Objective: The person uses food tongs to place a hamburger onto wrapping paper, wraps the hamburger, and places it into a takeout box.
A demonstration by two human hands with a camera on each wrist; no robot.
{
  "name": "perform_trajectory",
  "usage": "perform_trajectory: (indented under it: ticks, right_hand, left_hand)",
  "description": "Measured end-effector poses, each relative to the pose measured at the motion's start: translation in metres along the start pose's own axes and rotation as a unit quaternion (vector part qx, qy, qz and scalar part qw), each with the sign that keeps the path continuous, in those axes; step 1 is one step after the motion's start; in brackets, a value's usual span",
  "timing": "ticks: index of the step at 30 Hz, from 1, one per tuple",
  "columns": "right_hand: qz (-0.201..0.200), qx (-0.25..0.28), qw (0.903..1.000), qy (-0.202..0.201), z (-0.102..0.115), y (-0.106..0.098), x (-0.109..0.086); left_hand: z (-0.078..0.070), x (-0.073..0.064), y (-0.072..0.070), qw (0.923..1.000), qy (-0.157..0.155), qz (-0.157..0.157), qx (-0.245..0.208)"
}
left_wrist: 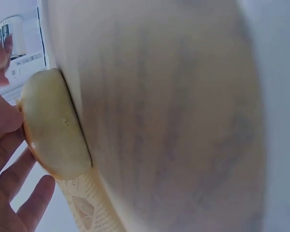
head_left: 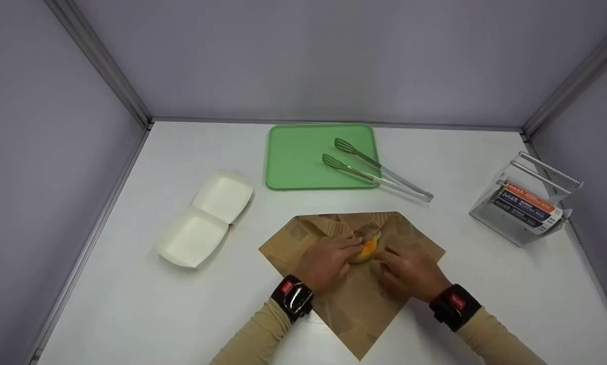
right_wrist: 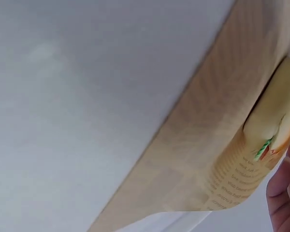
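Left hand (head_left: 324, 261): fingers spread, touching the bun (left_wrist: 58, 125).
Right hand (head_left: 409, 269): fingers bent beside it; whether pinching, cannot tell.
Bun: on brown paper (head_left: 361, 314), between both hands.
Beyond: green tray (head_left: 295, 157), tongs (head_left: 354, 171) across its edge; open white box (head_left: 194, 237), left.

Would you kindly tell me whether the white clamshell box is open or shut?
Open: the white clamshell box lies spread, both hollow halves facing up.
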State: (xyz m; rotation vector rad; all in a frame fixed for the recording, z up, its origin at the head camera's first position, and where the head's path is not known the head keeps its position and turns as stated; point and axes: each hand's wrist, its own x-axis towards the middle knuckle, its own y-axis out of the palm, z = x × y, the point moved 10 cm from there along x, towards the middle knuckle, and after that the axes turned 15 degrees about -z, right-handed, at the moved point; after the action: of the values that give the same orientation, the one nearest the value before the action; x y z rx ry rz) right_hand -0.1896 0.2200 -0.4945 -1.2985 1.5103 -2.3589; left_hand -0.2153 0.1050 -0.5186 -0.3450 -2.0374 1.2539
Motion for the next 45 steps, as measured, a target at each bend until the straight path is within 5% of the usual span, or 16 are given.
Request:
perform_trajectory:
  ticks: [21, 28, 38, 45]
  right_hand:
    - [0.07, -0.019, 0.9808, -0.181, 0.044, -0.001, -0.044]
    - [0.108, -0.004, 0.9748, -0.195, 0.047, 0.004, -0.051]
    - [0.093, -0.028, 0.9642, -0.247, 0.058, 0.008, -0.049]
    - [0.129, 0.009, 0.9687, -0.212, 0.053, 0.007, -0.052]
  left_hand:
    - [0.004, -0.002, 0.003, 0.9997, -0.009, 0.019, -0.009]
    - [0.004, 0.0, 0.0, 0.9999, 0.0, 0.003, -0.012]
    - [0.006, -0.001, 0.001, 0.9996, -0.014, 0.012, -0.022]
    - [0.007, -0.001, 0.0, 0.9994, -0.011, 0.012, -0.031]
